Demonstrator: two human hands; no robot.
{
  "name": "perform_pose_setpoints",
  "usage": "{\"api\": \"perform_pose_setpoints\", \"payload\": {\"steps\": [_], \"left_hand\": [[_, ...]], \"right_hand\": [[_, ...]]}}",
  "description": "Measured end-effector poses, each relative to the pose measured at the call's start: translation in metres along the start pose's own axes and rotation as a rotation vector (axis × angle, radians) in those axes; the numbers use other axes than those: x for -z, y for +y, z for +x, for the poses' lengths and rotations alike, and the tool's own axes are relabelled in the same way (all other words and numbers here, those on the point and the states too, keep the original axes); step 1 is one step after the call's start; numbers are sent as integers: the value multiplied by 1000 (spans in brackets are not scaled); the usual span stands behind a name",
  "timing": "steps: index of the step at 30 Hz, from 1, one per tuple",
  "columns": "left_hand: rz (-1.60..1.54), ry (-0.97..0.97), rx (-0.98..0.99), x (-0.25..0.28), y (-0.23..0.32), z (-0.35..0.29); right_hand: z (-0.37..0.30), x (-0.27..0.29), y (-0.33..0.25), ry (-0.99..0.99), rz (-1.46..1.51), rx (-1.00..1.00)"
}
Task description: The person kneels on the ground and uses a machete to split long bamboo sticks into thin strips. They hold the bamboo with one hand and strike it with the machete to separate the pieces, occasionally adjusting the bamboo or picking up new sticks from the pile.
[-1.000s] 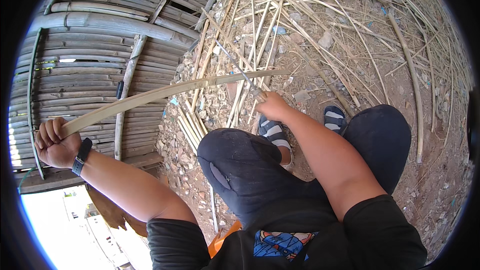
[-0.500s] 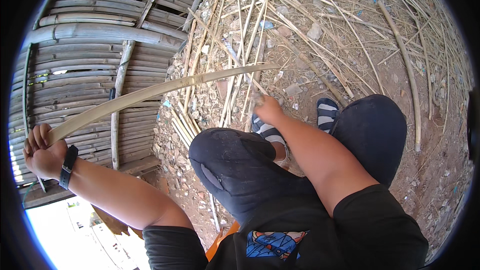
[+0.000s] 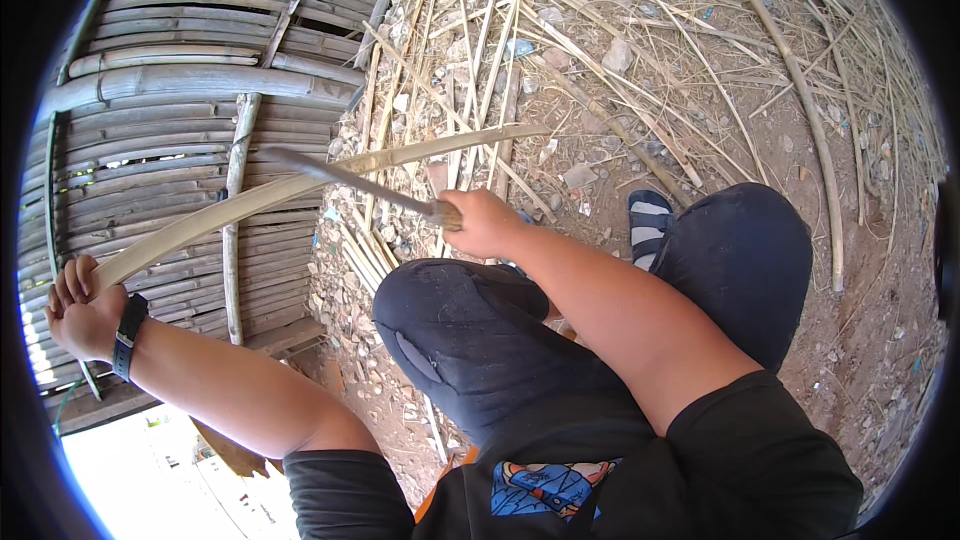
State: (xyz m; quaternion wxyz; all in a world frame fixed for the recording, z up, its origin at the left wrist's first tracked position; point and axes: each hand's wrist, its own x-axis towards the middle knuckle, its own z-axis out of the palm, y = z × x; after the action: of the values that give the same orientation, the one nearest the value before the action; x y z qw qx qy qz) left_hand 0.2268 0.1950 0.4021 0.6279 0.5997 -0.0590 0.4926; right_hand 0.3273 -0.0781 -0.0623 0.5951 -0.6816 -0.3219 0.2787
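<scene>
Now we are lifting a knife [image 3: 350, 182] in our right hand [image 3: 487, 223], its blade crossing the bamboo strip [image 3: 300, 188]. Our left hand [image 3: 82, 304] is gripping the strip's near end tightly.

bamboo-pole wall [image 3: 180, 90] | dirt ground [image 3: 880, 270], scattered bamboo strips [image 3: 640, 50] | bright daylight

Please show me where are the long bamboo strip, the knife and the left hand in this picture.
bamboo strip [image 3: 300, 185]: head view, on the middle of its pale length.
knife [image 3: 345, 177]: head view, on the flat of the blade.
left hand [image 3: 78, 308]: head view, on the closed fist at the strip's end.
</scene>
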Motion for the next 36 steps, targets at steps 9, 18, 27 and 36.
{"api": "perform_pose_setpoints", "payload": {"steps": [9, 18, 27, 36], "left_hand": [[188, 421, -69, -5, -32, -9], [309, 310, -88, -26, -19, -35], [250, 368, -132, -2, -24, -40], [234, 265, -118, 3, -16, -31]], "right_hand": [[-4, 11, 26, -27, 393, -486], [3, 3, -1, -87, 53, -155], [-2, 17, 56, -1, 383, -551], [-2, -8, 23, 73, -12, -92]]}}
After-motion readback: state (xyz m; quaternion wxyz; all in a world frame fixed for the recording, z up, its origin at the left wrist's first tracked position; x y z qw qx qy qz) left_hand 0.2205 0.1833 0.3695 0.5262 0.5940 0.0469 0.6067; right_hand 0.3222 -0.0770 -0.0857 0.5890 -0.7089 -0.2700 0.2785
